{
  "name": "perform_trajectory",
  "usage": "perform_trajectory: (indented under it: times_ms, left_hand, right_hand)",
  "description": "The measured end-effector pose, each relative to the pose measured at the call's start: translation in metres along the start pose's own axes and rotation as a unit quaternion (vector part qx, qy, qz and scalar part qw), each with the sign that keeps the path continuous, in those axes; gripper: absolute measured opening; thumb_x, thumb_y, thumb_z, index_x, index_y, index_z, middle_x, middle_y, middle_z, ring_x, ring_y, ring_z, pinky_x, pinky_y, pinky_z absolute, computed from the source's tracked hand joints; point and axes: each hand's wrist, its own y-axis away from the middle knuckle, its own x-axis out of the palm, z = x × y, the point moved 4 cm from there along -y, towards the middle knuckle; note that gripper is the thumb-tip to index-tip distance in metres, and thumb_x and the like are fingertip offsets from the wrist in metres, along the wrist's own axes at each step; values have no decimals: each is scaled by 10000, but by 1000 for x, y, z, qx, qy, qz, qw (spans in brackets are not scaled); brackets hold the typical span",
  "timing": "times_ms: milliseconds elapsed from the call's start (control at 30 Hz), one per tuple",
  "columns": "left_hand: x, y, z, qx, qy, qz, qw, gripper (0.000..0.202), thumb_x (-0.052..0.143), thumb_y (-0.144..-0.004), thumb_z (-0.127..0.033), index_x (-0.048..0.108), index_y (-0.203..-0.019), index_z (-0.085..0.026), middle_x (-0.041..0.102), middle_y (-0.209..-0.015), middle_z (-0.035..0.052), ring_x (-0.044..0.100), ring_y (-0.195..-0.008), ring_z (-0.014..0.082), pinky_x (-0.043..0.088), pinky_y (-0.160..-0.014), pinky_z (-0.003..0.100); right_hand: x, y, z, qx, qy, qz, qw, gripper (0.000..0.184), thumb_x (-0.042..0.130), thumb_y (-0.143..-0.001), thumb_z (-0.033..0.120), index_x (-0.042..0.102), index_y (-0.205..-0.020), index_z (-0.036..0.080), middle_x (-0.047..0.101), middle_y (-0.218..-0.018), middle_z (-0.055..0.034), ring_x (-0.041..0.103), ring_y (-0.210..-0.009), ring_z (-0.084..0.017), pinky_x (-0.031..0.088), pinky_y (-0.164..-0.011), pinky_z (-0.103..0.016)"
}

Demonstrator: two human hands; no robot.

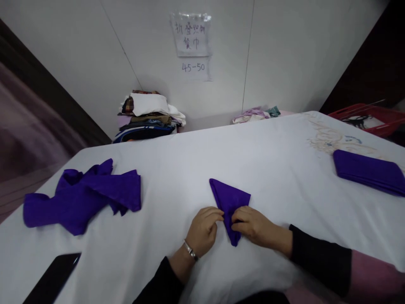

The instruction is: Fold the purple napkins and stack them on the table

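Note:
A purple napkin (228,195), folded into a narrow triangle, lies on the white tablecloth in front of me, its slim tip toward me. My left hand (204,228) touches its left edge with curled fingers pressed together. On the right side, my right hand (253,224) pinches the cloth, thumb and fingers closed on its folded edge. What lies under the fingertips is hidden. Loose purple napkins (82,194) sit in a crumpled heap to the left. Far right is a neatly folded purple stack (368,171).
The white tablecloth (177,169) covers the table. A black flat device (52,278) rests at the near left. Beyond the far edge are a clothes pile (148,116), some smaller cloths (255,115) and a red basket (376,116). Handwritten paper signs (193,46) hang on the wall.

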Motion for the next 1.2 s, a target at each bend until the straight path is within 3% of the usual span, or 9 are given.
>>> perform_trajectory:
  times_ms: [133, 300, 467, 567, 700, 800, 933, 1200]
  left_hand:
    - [15, 8, -8, -6, 0, -5, 1000, 327, 438, -788, -76, 580, -1051, -211, 632, -1144, 79, 552, -1092, 192, 469, -931, 413]
    - [25, -5, -12, -9, -42, 1, 999, 299, 435, -845, -149, 582, -1098, -213, 598, -1200, 90, 518, -1136, 220, 449, -950, 443]
    - [13, -33, 31, -171, -65, -73, 980, 218, 484, -840, -228, 617, -1011, -211, 667, -962, 63, 592, -885, 199, 494, -809, 389]
    - [4, -48, 62, -206, -76, -93, 971, 256, 477, -822, -184, 610, -1040, -199, 656, -915, 68, 585, -818, 197, 493, -759, 384]
    - [0, -60, 88, -158, -69, -57, 983, 362, 540, -721, -86, 634, -1037, -236, 641, -1024, 50, 551, -956, 211, 461, -854, 395]
    - [2, -65, 96, -116, -58, -11, 991, 374, 535, -688, -40, 671, -964, -252, 663, -942, 23, 554, -924, 195, 466, -837, 377]
    - [4, -71, 102, -74, -59, 24, 995, 289, 525, -730, -65, 698, -864, -252, 653, -813, 28, 541, -823, 181, 464, -773, 360]
    - [-4, -67, 106, -21, -84, 49, 995, 272, 485, -812, -110, 707, -845, -264, 625, -794, 40, 510, -805, 173, 443, -725, 322]
  right_hand:
    - [11, 7, 5, 2, 33, 33, 999, 247, 424, -917, 184, 668, -882, 186, 604, -835, -52, 513, -802, -178, 417, -710, -328]
    - [7, 7, 9, -11, 17, 34, 999, 256, 407, -922, 175, 663, -928, 192, 609, -859, -53, 518, -819, -174, 432, -719, -313]
    - [5, 10, 14, -9, -1, 36, 999, 267, 397, -913, 128, 645, -1001, 172, 613, -927, -78, 526, -853, -177, 451, -736, -309]
    - [4, 11, 16, -10, -8, 35, 999, 264, 400, -905, 107, 638, -1005, 164, 615, -931, -81, 527, -850, -177, 453, -730, -306]
    - [4, 13, 16, -4, -26, 29, 999, 263, 405, -897, 90, 628, -1007, 176, 618, -937, -77, 533, -873, -175, 458, -748, -306]
    - [3, 13, 16, -4, -38, 29, 999, 255, 415, -889, 80, 625, -992, 182, 622, -949, -78, 542, -892, -175, 466, -758, -307]
    - [2, 14, 16, -17, -47, 22, 999, 268, 397, -886, 61, 622, -977, 174, 631, -930, -77, 552, -916, -175, 480, -784, -321]
    - [0, 13, 18, -27, -57, 21, 998, 269, 395, -866, 24, 620, -957, 142, 641, -900, -95, 555, -932, -185, 489, -840, -359]
